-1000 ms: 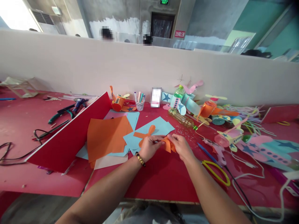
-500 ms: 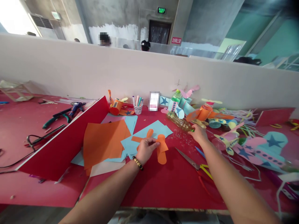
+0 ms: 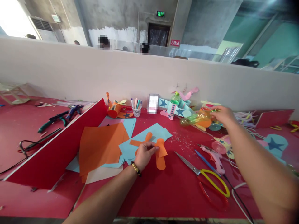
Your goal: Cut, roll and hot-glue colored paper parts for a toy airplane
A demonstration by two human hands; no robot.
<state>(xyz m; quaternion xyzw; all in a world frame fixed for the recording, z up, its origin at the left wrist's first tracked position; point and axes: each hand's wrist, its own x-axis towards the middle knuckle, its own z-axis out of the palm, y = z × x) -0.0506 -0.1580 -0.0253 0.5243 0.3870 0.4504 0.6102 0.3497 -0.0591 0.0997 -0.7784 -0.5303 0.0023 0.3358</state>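
My left hand [image 3: 146, 154] is closed, thumb and fingers pinching an orange paper cutout [image 3: 160, 155] with rounded ends. More orange cutout strips [image 3: 135, 142] stick out behind that hand, over light blue paper [image 3: 157, 130]. At the right, my right hand [image 3: 223, 115] is closed around the cap end of a clear yellowish plastic bottle [image 3: 192, 119]. The bottle lies almost level above the table, its base pointing left. Behind it sits an orange craft airplane [image 3: 205, 123], partly covered. Scissors [image 3: 198, 171] with red and yellow handles lie below, beside a blue pen [image 3: 205, 160].
Orange sheets [image 3: 102, 146] are stacked at the left by a red divider board [image 3: 60, 146]. A pink glue gun [image 3: 215, 158] rests at the right. Along the back stand a cup of markers [image 3: 136, 111] and a bottle airplane with blue paper wings [image 3: 175, 99].
My right hand has lifted the bottle and carried it to the right and back, uncovering the glue gun and scissor handles. My left hand stays nearly in place with the orange cutout.
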